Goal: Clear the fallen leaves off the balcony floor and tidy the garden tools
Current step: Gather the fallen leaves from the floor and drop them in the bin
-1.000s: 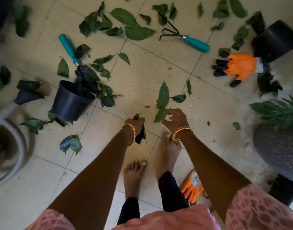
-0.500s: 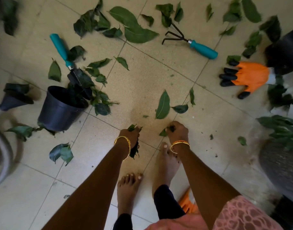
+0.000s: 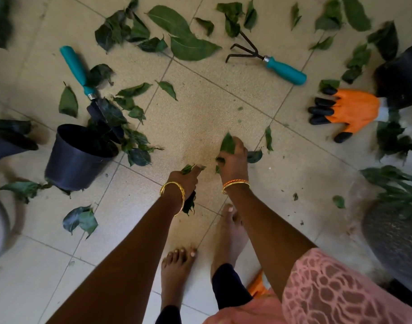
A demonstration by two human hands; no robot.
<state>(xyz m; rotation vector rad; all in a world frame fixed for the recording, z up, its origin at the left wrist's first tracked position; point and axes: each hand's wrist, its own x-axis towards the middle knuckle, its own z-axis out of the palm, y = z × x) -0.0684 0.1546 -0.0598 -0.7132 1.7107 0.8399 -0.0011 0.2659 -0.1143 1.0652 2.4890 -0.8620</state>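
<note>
Left hand (image 3: 185, 181) low over the floor (image 3: 200, 108), fist closed round a bunch of leaves (image 3: 189, 205); tips stuck out above the knuckles and below the wrist. Right hand (image 3: 233, 160) just beside it at 1 o'clock, fingers curled on a leaf (image 3: 227, 144) that stood up past the fingertips; a smaller leaf (image 3: 254, 156) lay touching that hand at 3 o'clock. Gold bangles on both wrists. Bare feet at 6 o'clock, an orange glove (image 3: 257, 286) partly hidden behind the right leg. Loose leaves still scattered over the tiles, thickest from 10 to 2 o'clock; two big leaves (image 3: 184, 36) at 12. Black pot (image 3: 74, 160) tipped on its side at 9 o'clock, mouth facing up-frame, leaves spilling from it. Trowel (image 3: 83, 76) with teal handle at 10 o'clock, its blade among the leaves at the pot's mouth; whether blade touched the pot, could not tell. Hand rake (image 3: 270, 60) with teal handle at 1 o'clock, tines toward a leaf cluster. Second orange glove (image 3: 349, 111), black fingertips, at 2 to 3 o'clock, cuff just beside a dark pot (image 3: 403, 78) at the frame edge. Another dark pot (image 3: 6, 143) on its side at far 9 o'clock. Potted plant (image 3: 401, 195) at 4 o'clock, fronds over a grey container.
</note>
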